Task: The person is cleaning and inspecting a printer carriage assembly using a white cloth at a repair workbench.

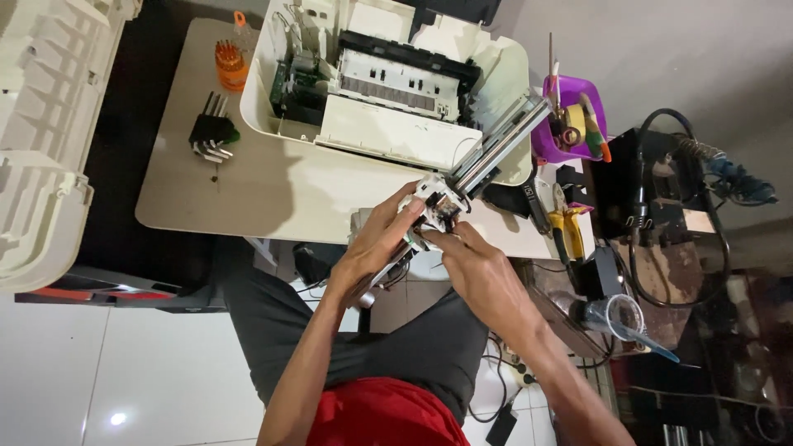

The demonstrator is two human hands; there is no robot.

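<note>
**Both hands on the carriage assembly, just off the table's near edge**

Closest to me, my knees: dark trousers, a red shirt hem at the bottom of the view. Above my lap, my left hand [373, 248] grips the carriage assembly [436, 206] from the left, fingers curled and clamped around its white and black end block. My right hand [477, 268] comes in from the right, fingertips pinched together on the same block, thumb pressed against its underside. The piece hangs over the near edge of the beige table [248, 194], and its long metal rail [504, 144] runs up and away towards the table's right end.

Beyond it, the opened printer [388, 87] sits on the table's far half, white shell, cover off, its black and grey insides showing. Towards the left end lies a set of hex keys [211, 132], and at the far left corner stands an orange screwdriver bit holder [230, 62]. Past the right end, a purple tray [574, 116] holds tape and tools. A yellow-handled tool [568, 230] rests just beside the right edge.
</note>
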